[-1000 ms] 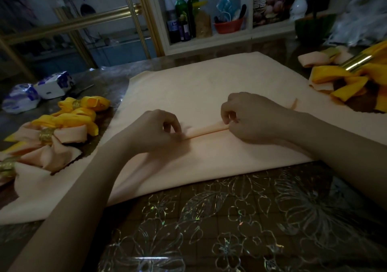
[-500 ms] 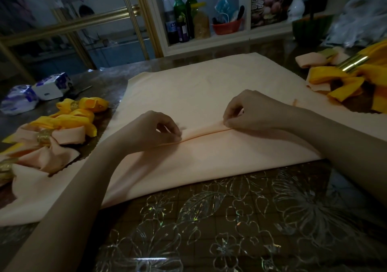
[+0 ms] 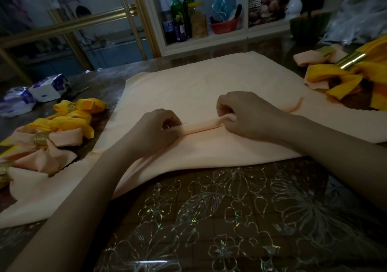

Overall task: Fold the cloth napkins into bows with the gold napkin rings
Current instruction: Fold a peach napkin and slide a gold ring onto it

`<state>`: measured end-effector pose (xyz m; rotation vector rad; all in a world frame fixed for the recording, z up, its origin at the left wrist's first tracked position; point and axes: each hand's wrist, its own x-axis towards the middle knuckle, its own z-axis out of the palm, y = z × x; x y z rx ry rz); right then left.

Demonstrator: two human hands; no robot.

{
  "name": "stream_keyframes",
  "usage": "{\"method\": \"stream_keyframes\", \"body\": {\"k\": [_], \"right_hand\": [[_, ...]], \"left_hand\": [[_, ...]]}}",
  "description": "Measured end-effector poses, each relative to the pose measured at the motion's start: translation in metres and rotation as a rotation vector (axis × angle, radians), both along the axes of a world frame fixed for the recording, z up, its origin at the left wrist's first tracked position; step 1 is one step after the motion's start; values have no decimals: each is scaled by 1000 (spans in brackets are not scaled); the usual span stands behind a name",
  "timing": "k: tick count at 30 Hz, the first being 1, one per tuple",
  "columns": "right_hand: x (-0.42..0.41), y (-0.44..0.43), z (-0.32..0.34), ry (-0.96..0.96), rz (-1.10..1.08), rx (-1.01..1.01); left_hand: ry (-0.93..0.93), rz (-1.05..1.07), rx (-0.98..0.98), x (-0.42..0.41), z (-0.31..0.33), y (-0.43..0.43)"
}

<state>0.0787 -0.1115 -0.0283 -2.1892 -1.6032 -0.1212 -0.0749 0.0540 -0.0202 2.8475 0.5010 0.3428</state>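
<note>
Raised from a flat crease half a second ago into a plump ridge (image 3: 203, 125) across the middle of the peach napkin (image 3: 209, 79), itself spread wide on the glossy, flower-patterned worktop (image 3: 230, 219). Pinched at one end by the left hand (image 3: 159, 125), fingers curled down onto the fold. Gripped at the other end by the right hand (image 3: 245, 112), knuckles up, fingers closed on the cloth and curled tighter than before. Flanked by finished bows (image 3: 62, 123) in peach and yellow on the left, cinched with a gold napkin ring (image 3: 40, 139), and by more bows on the right (image 3: 335, 81), close to another gold ring (image 3: 351, 60).

Most likely to go wrong from here: losing the pleat. Held only at its two ends on smooth-looking cloth over a slick worktop, so apt to unroll between the hands at any slackening of the pinch. Pulled harder by one hand than the other, probably a slanted ridge, and later a lopsided bow. Also possible: dragging the whole napkin toward the near edge with each new gather, or brushing the left forearm into the finished bows just beside it and knocking them out of shape. Judged an early pleat only, with no ring yet on this napkin and most of the folding still ahead.
</note>
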Motion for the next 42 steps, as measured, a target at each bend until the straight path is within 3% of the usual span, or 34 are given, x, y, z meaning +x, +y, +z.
{"method": "stream_keyframes", "body": {"k": [5, 8, 11, 20, 28, 34, 42], "right_hand": [[-1, -1, 3, -54, 13, -75], [0, -2, 8, 72, 21, -145], [6, 1, 7, 195, 16, -86], [13, 0, 12, 260, 66, -154], [24, -4, 11, 188, -27, -248], [27, -13, 25, 103, 38, -389], [24, -13, 25, 43, 27, -337]], "left_hand": [[-24, 7, -19, 1, -2, -4], [44, -4, -100, -3, 1, -4], [54, -15, -164, -4, 4, -6], [87, -32, -163, -6, 11, -4], [125, -47, -168, -6, 7, 1], [171, -45, -180, -6, 6, -2], [293, -15, -217, -6, 9, -13]]}}
